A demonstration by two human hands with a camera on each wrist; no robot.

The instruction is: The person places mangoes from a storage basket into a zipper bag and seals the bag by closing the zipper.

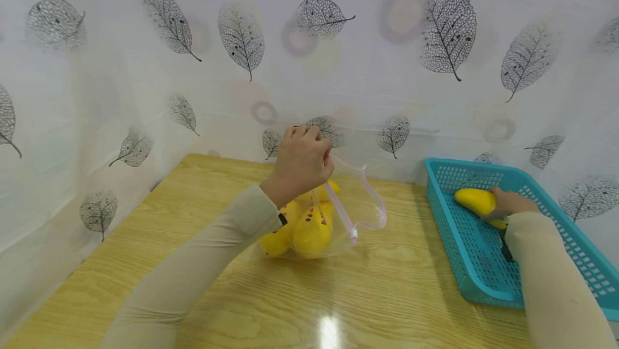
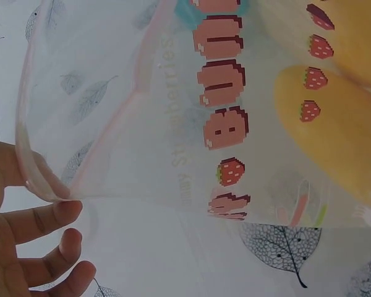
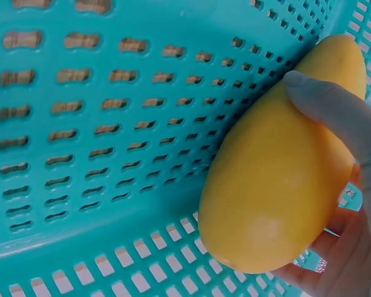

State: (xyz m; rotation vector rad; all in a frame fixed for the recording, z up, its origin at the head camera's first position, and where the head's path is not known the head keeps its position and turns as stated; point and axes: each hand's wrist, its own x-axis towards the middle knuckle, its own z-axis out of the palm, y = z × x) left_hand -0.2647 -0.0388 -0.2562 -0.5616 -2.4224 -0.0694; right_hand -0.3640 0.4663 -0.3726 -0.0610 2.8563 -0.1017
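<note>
My left hand [image 1: 302, 163] pinches the pink-edged rim of a clear zip bag [image 2: 136, 161] between thumb and finger, and its other fingers are bent below the rim. Printed strawberries and pink letters run across the bag. Several yellow mangoes [image 1: 313, 230] lie inside its lower part, on the table. The bag's mouth gapes toward the right, with a slider at its edge. My right hand [image 1: 515, 202] reaches into a turquoise basket [image 1: 447, 241] and grips a yellow mango [image 3: 278, 179], thumb across its top and fingers round the underside. More yellow shows just below that hand in the head view.
The basket, with perforated walls, stands at the right of the wood-grain table [image 1: 271, 306]. A white curtain [image 1: 358, 96] printed with dark leaves hangs behind the table and along its left side.
</note>
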